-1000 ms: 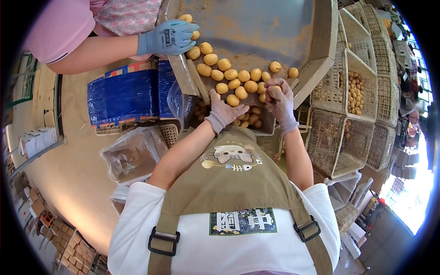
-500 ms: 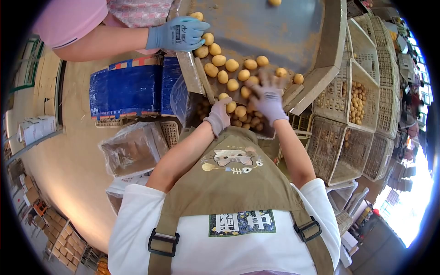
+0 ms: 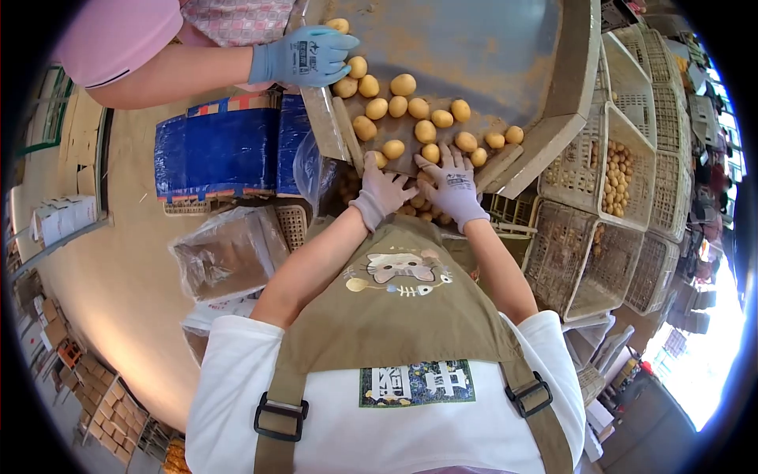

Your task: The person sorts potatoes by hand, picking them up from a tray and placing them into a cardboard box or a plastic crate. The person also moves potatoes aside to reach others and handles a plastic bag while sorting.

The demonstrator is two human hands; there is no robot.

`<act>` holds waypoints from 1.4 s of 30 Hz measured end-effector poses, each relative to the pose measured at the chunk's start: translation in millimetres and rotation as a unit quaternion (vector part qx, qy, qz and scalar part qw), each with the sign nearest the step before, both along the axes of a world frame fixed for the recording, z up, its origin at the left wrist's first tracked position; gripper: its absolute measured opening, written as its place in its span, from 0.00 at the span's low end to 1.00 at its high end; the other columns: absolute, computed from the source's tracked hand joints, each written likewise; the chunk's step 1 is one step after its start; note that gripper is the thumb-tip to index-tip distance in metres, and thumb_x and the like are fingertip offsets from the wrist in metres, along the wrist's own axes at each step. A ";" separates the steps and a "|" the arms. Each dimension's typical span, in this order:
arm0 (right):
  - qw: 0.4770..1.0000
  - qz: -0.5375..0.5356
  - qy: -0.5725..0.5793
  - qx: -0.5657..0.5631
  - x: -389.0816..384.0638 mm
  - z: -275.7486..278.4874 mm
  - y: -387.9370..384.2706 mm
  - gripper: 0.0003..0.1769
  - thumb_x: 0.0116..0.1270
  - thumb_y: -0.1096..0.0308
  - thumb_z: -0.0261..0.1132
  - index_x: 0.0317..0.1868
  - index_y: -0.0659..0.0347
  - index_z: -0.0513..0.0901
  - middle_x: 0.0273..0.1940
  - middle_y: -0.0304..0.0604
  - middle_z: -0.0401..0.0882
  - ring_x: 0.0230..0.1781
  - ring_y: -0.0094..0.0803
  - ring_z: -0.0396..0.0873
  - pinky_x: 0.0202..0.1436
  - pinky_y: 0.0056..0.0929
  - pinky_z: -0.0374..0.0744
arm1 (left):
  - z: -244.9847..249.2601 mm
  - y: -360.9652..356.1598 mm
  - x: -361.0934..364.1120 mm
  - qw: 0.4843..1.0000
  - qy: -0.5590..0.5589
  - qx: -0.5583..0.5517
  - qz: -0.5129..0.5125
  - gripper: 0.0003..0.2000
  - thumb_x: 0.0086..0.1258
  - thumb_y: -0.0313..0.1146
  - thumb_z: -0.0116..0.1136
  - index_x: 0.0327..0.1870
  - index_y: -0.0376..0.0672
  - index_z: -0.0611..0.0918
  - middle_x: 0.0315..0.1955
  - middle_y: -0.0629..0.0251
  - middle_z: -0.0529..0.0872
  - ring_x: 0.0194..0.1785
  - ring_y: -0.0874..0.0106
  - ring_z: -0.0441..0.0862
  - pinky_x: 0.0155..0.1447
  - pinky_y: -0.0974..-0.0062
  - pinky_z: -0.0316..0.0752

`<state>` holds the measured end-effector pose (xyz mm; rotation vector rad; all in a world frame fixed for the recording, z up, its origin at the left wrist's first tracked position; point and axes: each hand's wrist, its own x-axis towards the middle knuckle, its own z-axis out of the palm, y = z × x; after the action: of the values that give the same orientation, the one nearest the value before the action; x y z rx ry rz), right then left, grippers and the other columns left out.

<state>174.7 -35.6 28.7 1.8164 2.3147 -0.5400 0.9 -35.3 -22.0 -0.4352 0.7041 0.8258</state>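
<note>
Small yellow potatoes lie scattered over the lower end of a worn metal chute. My left hand, in a pale glove, is at the chute's lower lip with its fingers apart, beside a potato. Close to its right, my right hand is spread with the fingertips on the lip, just below a potato and near another. Neither hand is closed around a potato. More potatoes lie in a container beneath my hands, partly hidden by them and my apron.
A co-worker's blue-gloved hand rests at the chute's left edge. Plastic crates stand at the right, some holding potatoes. A blue-covered box and a plastic-lined box are at the left.
My right hand has drawn down to the lip, nearer my left. My left hand's fingers have spread. Several potatoes on the chute have shifted. The co-worker's hand has barely moved.
</note>
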 end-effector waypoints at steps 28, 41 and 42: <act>0.999 -0.017 0.026 0.032 -4.4 -5.8 -3.9 0.28 0.64 0.47 0.64 0.66 0.36 0.80 0.75 0.58 0.61 0.77 0.57 0.57 0.73 0.66 0.57 | 3.1 3.4 0.3 0.999 -0.023 -0.037 -0.009 0.40 0.69 0.72 0.34 0.78 0.58 0.60 0.78 0.66 0.59 0.78 0.55 0.55 0.75 0.40 0.50; 0.997 -0.035 0.045 0.056 -8.0 -4.5 -4.7 0.29 0.61 0.54 0.67 0.65 0.38 0.80 0.73 0.57 0.64 0.75 0.56 0.59 0.74 0.61 0.57 | -4.4 1.5 1.2 1.000 0.013 -0.021 -0.020 0.29 0.76 0.59 0.38 0.72 0.55 0.67 0.71 0.66 0.68 0.73 0.59 0.65 0.71 0.41 0.61; 0.994 -0.044 0.062 0.079 -9.3 -9.6 -5.9 0.29 0.60 0.57 0.67 0.65 0.39 0.81 0.73 0.56 0.65 0.74 0.56 0.60 0.74 0.61 0.57 | -7.8 0.9 1.0 0.999 0.024 -0.013 -0.031 0.27 0.77 0.56 0.38 0.71 0.54 0.68 0.70 0.66 0.70 0.71 0.60 0.67 0.69 0.41 0.63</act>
<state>165.4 -41.5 19.1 2.0182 2.4296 -0.5085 2.0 -34.5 -29.8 -0.4159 0.7686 0.7723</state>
